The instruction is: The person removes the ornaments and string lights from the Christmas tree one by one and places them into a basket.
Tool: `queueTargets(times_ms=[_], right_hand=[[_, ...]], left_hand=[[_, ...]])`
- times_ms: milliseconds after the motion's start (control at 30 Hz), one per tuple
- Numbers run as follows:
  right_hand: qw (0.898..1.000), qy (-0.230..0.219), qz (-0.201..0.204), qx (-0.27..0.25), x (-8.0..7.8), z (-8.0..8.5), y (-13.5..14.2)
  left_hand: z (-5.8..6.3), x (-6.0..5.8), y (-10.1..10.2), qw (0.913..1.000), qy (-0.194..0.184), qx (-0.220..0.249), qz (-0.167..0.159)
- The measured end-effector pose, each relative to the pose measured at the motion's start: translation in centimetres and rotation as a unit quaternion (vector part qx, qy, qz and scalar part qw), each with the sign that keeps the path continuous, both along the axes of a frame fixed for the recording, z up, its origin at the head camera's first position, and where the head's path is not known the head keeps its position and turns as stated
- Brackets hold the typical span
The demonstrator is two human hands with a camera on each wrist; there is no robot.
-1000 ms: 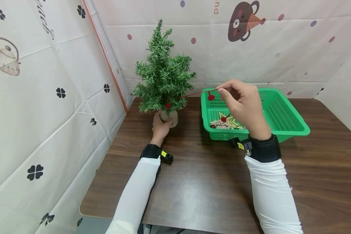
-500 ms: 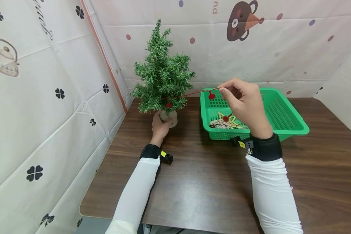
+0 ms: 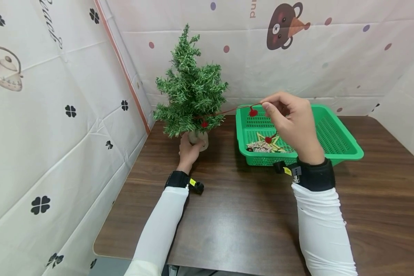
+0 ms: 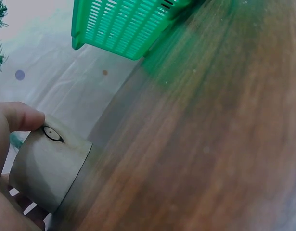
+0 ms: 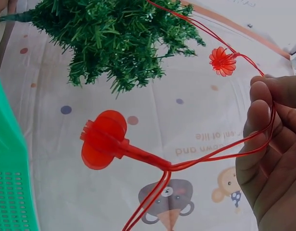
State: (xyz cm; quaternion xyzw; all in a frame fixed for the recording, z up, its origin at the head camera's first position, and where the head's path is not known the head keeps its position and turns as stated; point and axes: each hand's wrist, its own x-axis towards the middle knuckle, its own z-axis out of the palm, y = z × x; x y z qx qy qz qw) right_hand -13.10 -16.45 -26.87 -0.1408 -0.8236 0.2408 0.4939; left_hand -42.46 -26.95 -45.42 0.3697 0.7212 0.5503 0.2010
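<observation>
A small green artificial Christmas tree point(image 3: 193, 86) stands at the table's back left. My left hand point(image 3: 188, 153) grips its pale round base point(image 4: 51, 161), thumb on the side of it in the left wrist view. My right hand point(image 3: 293, 124) is raised over the green basket and pinches the thin red wire of a lantern string light point(image 5: 104, 139) between thumb and fingertips. From the pinch the wire runs left to the lower branches, where one red lantern point(image 3: 204, 124) hangs. Another lantern point(image 3: 253, 112) dangles near the fingertips, and a third point(image 3: 268, 140) hangs below the hand.
The green plastic basket point(image 3: 240, 132) stands right of the tree against the patterned cloth wall point(image 3: 179, 11). Inside lie a yellow star point(image 3: 277, 148), a pale beaded-looking bundle point(image 3: 261, 146) and a small dark ball point(image 3: 250, 149). The brown wooden table point(image 3: 227, 214) extends toward me.
My right hand has moved slightly right with the wire. The lantern at the lower branches has shifted right, and the tree has tipped a little. My left hand keeps its grip on the base.
</observation>
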Motion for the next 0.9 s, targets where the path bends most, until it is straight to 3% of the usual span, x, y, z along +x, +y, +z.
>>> queueTargets(times_ms=[567, 733, 900], right_hand=[[1.000, -0.005, 0.012, -0.002, 0.5, 0.3, -0.1], [0.997, -0.042, 0.064, -0.014, 1.4, 0.4, 0.1], [0.986, -0.102, 0.129, -0.035, 2.3, 0.6, 0.2]], left_hand=[[0.1, -0.1, 0.1, 0.9999, -0.017, -0.002, -0.004], [0.0, -0.2, 0.3, 0.9999, -0.009, -0.011, 0.004], [-0.1, -0.4, 0.4, 0.9995, -0.005, -0.029, 0.014]])
